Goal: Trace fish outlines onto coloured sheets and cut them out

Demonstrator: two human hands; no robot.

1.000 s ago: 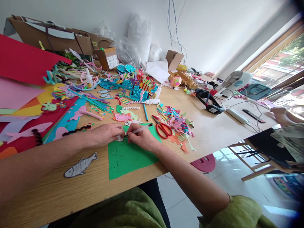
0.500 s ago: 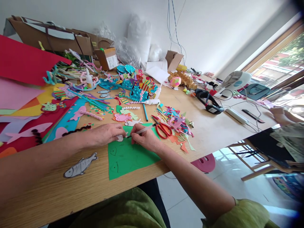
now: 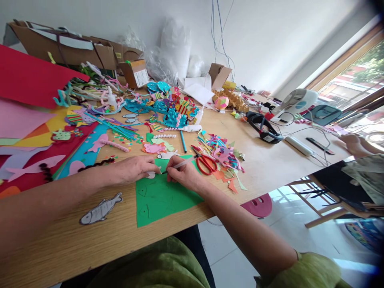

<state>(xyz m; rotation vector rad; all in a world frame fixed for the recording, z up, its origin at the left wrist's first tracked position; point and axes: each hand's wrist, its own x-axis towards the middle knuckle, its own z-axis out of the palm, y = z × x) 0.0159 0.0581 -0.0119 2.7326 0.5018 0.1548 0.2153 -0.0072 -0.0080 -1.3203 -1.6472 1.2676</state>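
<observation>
A sheet of green paper (image 3: 168,204) lies at the table's front edge, with fish outlines drawn on its left part. My left hand (image 3: 135,169) is closed, its fingertips holding a small white paper cutout (image 3: 151,175) against the sheet's upper left; most of the cutout is hidden. In my right hand (image 3: 185,175) is a pen (image 3: 185,162) with a pale barrel, gripped between thumb and fingers. Its tip meets the paper beside the cutout. Left of the sheet lies a grey-white paper fish (image 3: 101,210) with dark outlines.
Red-handled scissors (image 3: 207,165) lie just right of the sheet, beside a heap of paper scraps (image 3: 223,150). Beyond are a blue pen (image 3: 183,142), a glue bottle (image 3: 193,128) and several paper fish. Coloured sheets (image 3: 27,116) cover the left side. Another person's hands (image 3: 354,144) rest at far right.
My right hand has shifted slightly right along the edge of the white cutout, pen still in it, then nearly stopped. My left hand has stayed in place.
</observation>
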